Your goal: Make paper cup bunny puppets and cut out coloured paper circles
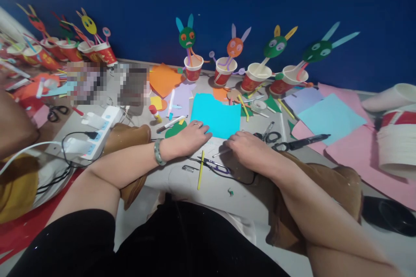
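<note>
Cyan paper sheet [216, 117]: laid flat on the work surface, just in front of both hands. Judged light, limp and easily creased; best pinned flat and lifted at a free edge. Plain, matte, far edge notched. Left hand [190, 137] is pressed on the near-left corner, fingers flat. Right hand [248, 149] is curled onto a pale stick [220, 153].

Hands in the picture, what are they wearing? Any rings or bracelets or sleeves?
The left hand has a thin ring on one finger and a smooth grey-green bangle round its wrist. The right hand wears nothing that shows. No sleeves, gloves or watch show on either side.
</note>
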`<state>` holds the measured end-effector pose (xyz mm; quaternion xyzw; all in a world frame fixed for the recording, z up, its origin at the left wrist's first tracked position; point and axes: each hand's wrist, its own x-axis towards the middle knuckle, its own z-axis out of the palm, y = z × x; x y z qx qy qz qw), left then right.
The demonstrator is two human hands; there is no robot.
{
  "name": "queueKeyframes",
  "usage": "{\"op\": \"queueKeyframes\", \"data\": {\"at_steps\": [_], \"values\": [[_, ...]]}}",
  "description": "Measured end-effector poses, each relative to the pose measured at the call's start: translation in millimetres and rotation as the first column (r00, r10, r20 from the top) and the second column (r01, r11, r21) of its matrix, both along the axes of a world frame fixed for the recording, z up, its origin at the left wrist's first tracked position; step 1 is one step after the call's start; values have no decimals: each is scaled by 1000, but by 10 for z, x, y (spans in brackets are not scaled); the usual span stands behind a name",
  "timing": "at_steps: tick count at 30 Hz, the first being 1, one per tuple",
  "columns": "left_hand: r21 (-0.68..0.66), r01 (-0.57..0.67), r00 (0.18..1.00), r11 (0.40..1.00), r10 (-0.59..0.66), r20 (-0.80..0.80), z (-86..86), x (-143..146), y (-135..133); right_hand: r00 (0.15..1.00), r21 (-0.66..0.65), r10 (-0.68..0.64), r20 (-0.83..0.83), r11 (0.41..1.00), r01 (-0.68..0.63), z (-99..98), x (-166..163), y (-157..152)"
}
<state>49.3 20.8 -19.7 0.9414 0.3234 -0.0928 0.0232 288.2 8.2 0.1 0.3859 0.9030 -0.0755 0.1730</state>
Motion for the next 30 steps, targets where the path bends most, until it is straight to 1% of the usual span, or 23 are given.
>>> {"op": "queueKeyframes", "data": {"at_steps": [2,5,7,9,13,16,23,27,30], "values": [[-13,-8,1000,1000,8,2,0,4,-4,1000,42,11,-5,999,-11,-13,-7,5],[-36,-39,999,999,39,8,-6,6,-5,995,139,61,-83,989,-49,-41,-15,21],[-42,-50,999,998,51,15,-19,1,-1,987,171,96,-131,983,-73,-61,-15,32],[-35,-47,999,998,48,25,-36,-8,5,985,150,100,-140,986,-78,-76,-17,38],[-22,-25,999,999,26,41,-63,-29,18,995,59,37,-97,998,-31,-72,-47,36],[-25,-21,999,999,22,49,-59,-38,22,998,22,1,-56,1000,0,-28,-92,26],[-55,-40,999,998,39,-10,20,-27,20,997,-3,-77,27,997,77,104,-202,-10],[-71,-78,996,994,74,-58,35,-22,12,995,-12,-92,41,996,92,126,-216,-27],[-64,-85,995,994,82,-52,28,-30,2,995,-18,-94,29,995,95,129,-218,-34]]}}
